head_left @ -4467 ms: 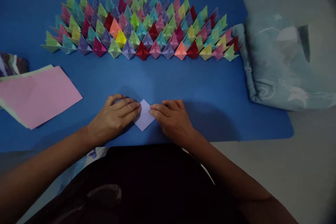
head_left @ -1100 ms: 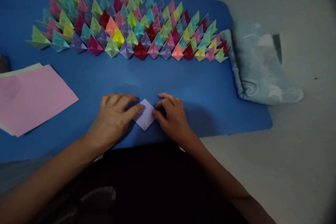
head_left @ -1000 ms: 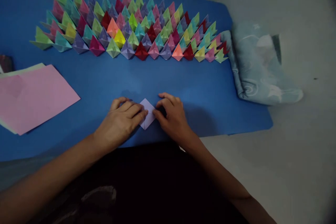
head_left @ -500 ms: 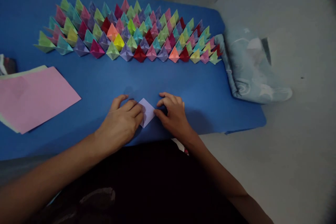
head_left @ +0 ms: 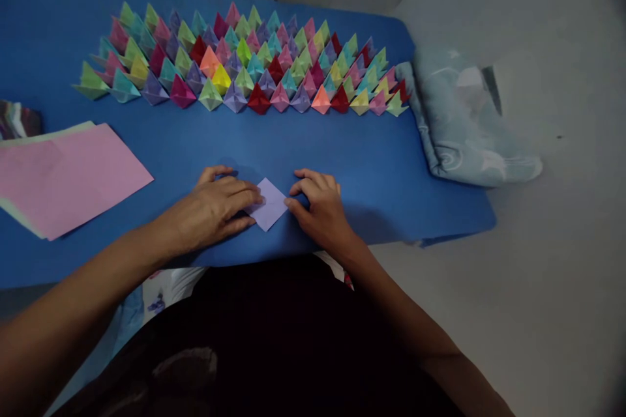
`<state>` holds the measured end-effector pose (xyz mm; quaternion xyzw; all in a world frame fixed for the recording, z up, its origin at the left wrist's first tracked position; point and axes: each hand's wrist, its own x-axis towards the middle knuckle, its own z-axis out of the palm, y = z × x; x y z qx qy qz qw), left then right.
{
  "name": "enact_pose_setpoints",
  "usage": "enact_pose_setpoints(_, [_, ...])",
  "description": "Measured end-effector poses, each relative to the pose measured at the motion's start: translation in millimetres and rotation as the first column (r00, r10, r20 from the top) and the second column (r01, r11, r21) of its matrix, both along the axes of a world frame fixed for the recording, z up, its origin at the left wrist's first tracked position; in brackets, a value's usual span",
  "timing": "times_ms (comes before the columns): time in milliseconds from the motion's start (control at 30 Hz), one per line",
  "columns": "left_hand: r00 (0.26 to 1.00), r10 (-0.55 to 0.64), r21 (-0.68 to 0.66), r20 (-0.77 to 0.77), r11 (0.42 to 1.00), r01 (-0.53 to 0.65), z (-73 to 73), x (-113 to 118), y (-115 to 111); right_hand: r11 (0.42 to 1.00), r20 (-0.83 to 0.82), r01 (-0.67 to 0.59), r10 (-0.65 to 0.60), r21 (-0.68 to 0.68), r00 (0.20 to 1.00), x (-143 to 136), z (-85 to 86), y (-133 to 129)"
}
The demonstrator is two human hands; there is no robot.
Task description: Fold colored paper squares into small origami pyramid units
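1. Left hand is laid over the left side of the square, its fingers lightly spread and not clamped; by this, it seems, the paper is pressed flat and stopped from sliding.
2. At the square's right corner, the paper is touched by the thumb of the right hand. The forefinger is bent just above; whether the corner is pinched between them cannot be told. Control of that edge is probably given by this hold.
3. The square is set flat on the table, between both hands, with one corner pointed towards the body. So turned, a side corner is offered to each hand. Its left corner is partly hidden by fingers.
4. Beyond the square, folded shapes are stood in close rows, points up, well apart from the hands; working room is apparently left that way.
5. Left of the square, sheets are stacked unevenly, pink uppermost, perhaps so that they can be reached easily.
6. Far to the right of the square, a cloth is lying folded, out of the hands' way.
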<state>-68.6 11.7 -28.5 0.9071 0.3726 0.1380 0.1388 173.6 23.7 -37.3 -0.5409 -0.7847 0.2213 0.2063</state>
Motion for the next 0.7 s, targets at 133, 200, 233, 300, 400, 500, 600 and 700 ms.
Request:
enact_pose_setpoints(133, [0.997,-0.058,0.045,0.043,0.997,0.056,-0.7,-5.2,6.0,1.0,-0.008,0.01,-0.01,0.009,1.0,0.2,-1.5,-0.1])
enact_pose_setpoints(200, [0.995,-0.078,0.078,0.061,0.994,0.073,-0.6,-5.4,6.3,1.0,-0.012,0.011,-0.011,0.008,1.0,0.2,-1.4,-0.2])
enact_pose_setpoints(233, [0.994,-0.082,0.097,0.069,0.992,0.075,-0.5,-5.0,5.9,1.0,-0.011,0.009,-0.009,0.007,1.0,0.2,-1.1,-0.2])
enact_pose_setpoints(300, [0.994,-0.081,0.139,0.079,0.988,0.07,-0.5,-3.3,4.1,1.0,-0.005,0.003,-0.003,0.004,1.0,0.2,-0.5,-0.1])
enact_pose_setpoints(400, [0.994,-0.078,0.212,0.078,0.975,0.06,-1.5,-0.5,0.2,1.0,-0.001,-0.002,0.002,-0.004,1.0,0.6,0.0,0.6])
enact_pose_setpoints(500, [0.995,-0.063,0.269,0.072,0.962,0.041,-3.2,1.8,-3.6,1.0,0.0,-0.002,0.002,-0.007,1.0,1.2,0.0,0.7])
enact_pose_setpoints(600, [0.994,-0.009,0.277,0.11,0.961,-0.022,-4.3,4.0,-6.3,1.0,0.023,-0.014,0.014,0.0,1.0,0.4,1.7,-0.5])
enact_pose_setpoints(700, [0.99,0.03,0.25,0.139,0.966,-0.064,-4.1,5.6,-7.4,0.995,0.037,-0.081,0.079,0.055,0.996,-4.5,7.2,-2.1])
